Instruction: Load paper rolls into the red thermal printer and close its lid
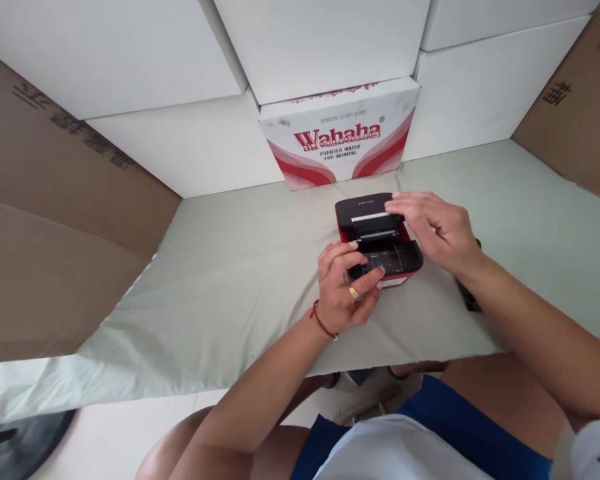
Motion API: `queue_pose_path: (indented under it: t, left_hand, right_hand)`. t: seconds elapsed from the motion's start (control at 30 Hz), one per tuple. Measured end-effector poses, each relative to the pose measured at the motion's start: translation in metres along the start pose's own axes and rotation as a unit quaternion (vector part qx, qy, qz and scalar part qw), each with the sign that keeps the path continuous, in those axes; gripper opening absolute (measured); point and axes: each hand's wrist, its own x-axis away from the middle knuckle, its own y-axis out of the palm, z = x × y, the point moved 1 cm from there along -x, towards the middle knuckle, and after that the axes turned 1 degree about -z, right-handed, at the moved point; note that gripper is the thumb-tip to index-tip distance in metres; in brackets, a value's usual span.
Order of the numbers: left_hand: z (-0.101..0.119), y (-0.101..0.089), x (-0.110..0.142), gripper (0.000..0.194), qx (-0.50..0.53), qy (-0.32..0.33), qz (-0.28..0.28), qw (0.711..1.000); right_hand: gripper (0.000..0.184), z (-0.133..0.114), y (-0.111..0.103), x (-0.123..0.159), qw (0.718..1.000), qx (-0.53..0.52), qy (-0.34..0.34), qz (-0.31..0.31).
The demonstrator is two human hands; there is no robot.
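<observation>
Red and black plastic makes up the small device in the head view, sitting on a pale green cloth with a dark recess showing across its middle. The person's left hand (a gold ring and a red cord bracelet on it) has its fingers part spread and bent over the near left side of the device, touching it; whether they grip or merely rest cannot be told. The right hand holds its fingers close together, tips at the far right of the black top; a pinch there cannot be made out. Beyond stands a white-and-red Wahaha carton, and near the right wrist lies a partly hidden dark object.
</observation>
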Motion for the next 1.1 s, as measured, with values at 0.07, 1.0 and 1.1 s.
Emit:
queue_pose_path:
  t: [0.07,1.0,1.1]
  left_hand:
    - [0.0,0.0,0.002,0.041,-0.009,-0.003,0.0,1.0]
    - [-0.039,0.009,-0.003,0.087,0.437,-0.429,0.023,0.79]
    - [-0.038,0.012,-0.005,0.096,0.475,-0.444,0.013,0.76]
  right_hand:
    - [0.036,0.005,0.001,0.014,0.999,-0.014,-0.026,-0.02]
    - [0.034,-0.001,0.02,0.065,0.99,0.044,-0.127,0.052]
    - [0.033,-0.002,0.021,0.067,0.99,0.057,-0.117,0.052]
